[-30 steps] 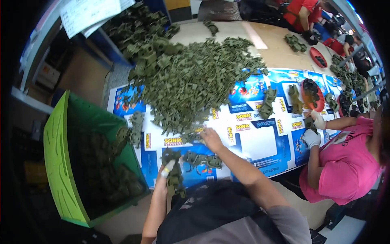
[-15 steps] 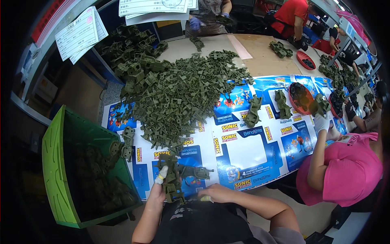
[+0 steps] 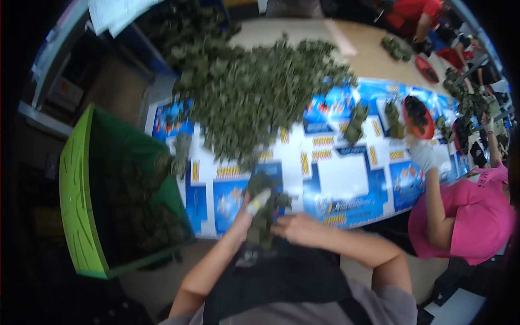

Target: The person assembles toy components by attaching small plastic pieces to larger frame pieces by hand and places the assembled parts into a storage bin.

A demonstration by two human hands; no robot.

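Head view, motion-blurred. Left hand [image 3: 246,216], one fingertip taped white, is closed around a stack of dark green plastic clip-like parts [image 3: 264,208] at the near table edge. Right hand [image 3: 298,227] lies just right of the stack, fingers curled against its lower end; whether it grips cannot be told. Beyond both hands a large heap of the same green parts [image 3: 244,92] covers blue-and-white printed cardboard sheets [image 3: 341,179]. Left of the left hand stands a bright green bin [image 3: 76,206], its contents dark and indistinct. Far right, a person in a pink shirt [image 3: 466,216] is partly cut off.
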